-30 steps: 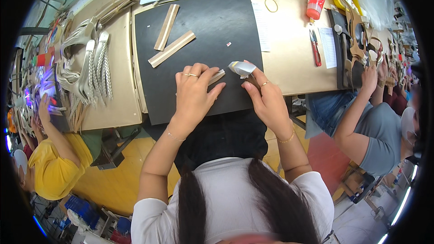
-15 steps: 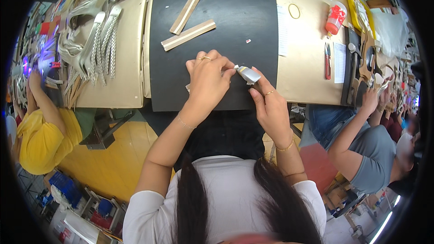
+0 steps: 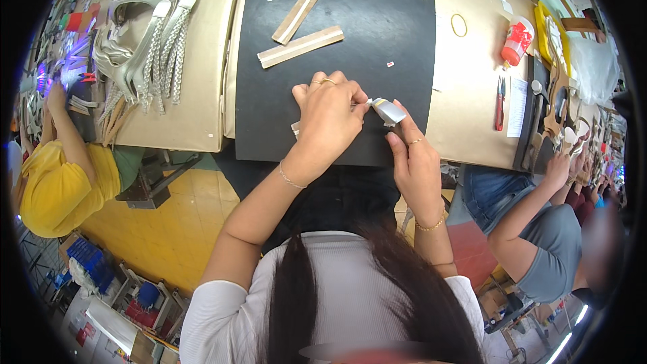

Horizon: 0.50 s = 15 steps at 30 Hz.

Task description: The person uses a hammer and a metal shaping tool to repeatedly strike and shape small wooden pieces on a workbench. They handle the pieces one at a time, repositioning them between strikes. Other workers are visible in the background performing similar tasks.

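Note:
Over the black mat (image 3: 269, 114), my right hand (image 3: 418, 165) grips a small silver-grey curved piece (image 3: 391, 112) between thumb and fingers. At its near end, a small white tip shows where my left hand (image 3: 330, 118) pinches with thumb and forefinger. I cannot make out exactly what the piece is. Below my left hand, the end of a light brown strip (image 3: 295, 129) peeks out; the rest is hidden. Farther up the mat lie two brown strips with pale centre bands, one slanted (image 3: 300, 10) and one flatter (image 3: 301, 46).
Braided silver straps (image 3: 165, 54) lie heaped at the left. On the right are a rubber band (image 3: 459, 25), a red-and-clear bottle (image 3: 517, 40), a red-handled tool (image 3: 499, 104) and a yellow tray (image 3: 554, 40). Co-workers sit at both sides, one in a yellow shirt (image 3: 67, 189).
The whole view has shifted, so the table and mat appear farther right and slightly higher. My hands keep the same hold on the silver-grey piece.

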Each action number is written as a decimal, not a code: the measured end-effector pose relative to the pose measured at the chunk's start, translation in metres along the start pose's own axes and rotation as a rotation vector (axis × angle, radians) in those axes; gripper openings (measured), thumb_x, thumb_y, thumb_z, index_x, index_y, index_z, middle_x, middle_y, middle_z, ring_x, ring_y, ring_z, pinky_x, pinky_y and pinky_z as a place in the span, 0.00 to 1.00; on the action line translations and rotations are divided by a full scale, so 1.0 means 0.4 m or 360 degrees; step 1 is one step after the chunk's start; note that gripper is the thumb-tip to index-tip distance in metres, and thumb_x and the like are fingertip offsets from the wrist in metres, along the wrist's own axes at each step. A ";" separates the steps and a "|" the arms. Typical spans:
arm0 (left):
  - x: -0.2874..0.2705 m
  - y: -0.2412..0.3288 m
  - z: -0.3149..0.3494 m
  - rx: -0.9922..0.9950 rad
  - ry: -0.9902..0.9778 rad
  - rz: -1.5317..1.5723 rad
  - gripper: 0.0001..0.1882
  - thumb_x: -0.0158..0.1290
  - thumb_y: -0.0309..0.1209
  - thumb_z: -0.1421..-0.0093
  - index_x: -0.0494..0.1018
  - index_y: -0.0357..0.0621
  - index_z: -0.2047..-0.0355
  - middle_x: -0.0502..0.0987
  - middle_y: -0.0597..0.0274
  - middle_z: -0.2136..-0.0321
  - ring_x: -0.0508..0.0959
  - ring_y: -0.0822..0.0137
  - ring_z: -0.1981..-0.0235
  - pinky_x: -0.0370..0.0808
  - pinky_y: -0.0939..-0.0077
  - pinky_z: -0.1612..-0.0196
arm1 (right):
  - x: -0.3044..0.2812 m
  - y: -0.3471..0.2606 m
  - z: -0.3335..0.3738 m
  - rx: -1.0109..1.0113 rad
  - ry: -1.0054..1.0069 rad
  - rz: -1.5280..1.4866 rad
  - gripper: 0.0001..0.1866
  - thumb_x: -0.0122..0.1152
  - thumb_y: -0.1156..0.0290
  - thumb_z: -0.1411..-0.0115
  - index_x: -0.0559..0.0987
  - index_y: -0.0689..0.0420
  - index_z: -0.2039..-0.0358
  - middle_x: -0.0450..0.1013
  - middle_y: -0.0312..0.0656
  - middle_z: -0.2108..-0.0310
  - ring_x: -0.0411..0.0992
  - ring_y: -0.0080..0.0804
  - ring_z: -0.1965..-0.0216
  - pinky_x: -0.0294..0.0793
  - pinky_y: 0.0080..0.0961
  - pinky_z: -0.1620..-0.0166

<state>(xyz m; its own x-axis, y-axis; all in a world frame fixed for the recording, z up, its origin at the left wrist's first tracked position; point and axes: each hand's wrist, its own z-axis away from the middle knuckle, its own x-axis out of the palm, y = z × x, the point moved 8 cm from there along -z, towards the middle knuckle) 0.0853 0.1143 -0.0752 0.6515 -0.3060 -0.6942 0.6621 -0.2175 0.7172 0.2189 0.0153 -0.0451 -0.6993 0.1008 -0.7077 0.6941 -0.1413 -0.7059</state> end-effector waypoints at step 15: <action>0.016 0.021 0.029 0.0149 0.0114 -0.0014 0.03 0.63 0.29 0.44 0.80 0.49 0.72 0.74 0.64 0.67 0.71 0.62 0.58 0.59 0.60 0.53 | 0.018 0.041 -0.005 0.0249 -0.0197 -0.0031 0.26 0.51 0.76 0.29 0.67 0.56 0.31 0.78 0.57 0.47 0.79 0.52 0.48 0.77 0.36 0.47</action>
<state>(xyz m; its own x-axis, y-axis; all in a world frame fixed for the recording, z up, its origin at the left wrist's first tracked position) 0.0906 0.0999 -0.0729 0.6730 -0.2375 -0.7005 0.6324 -0.3065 0.7115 0.2256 0.0157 -0.0616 -0.7347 -0.0153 -0.6782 0.6519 -0.2927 -0.6995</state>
